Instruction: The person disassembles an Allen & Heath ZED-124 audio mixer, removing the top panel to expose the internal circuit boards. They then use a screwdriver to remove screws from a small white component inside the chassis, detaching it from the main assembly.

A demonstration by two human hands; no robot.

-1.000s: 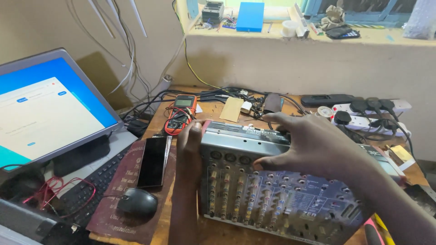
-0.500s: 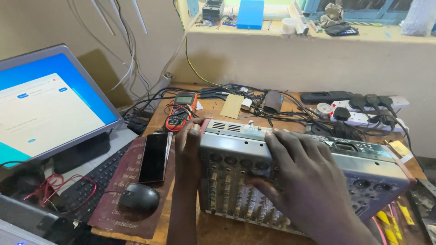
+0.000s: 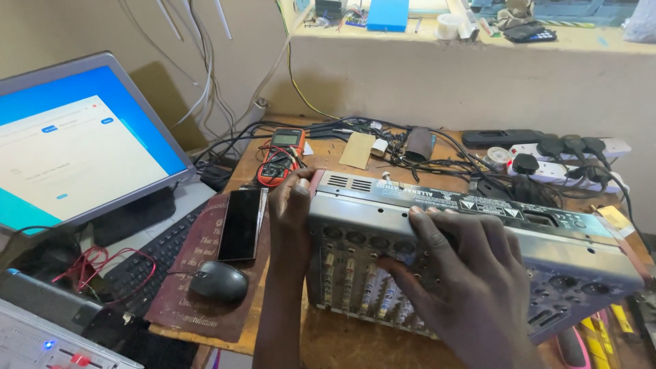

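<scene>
Judged heavy, rigid, sharp-edged: mixer [image 3: 478, 246] tilted on tabletop [image 3: 342, 342] centre, right of phone [image 3: 241, 224]; left hand [image 3: 292, 205] clasped on left end, right hand [image 3: 465, 273] spread flat across knob panel, unclenched.

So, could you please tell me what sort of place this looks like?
Probably a small electronics repair bench: a multimeter with its leads, a tangle of cables and power strips, and an audio mixer tipped on its edge, held by both hands.
</scene>
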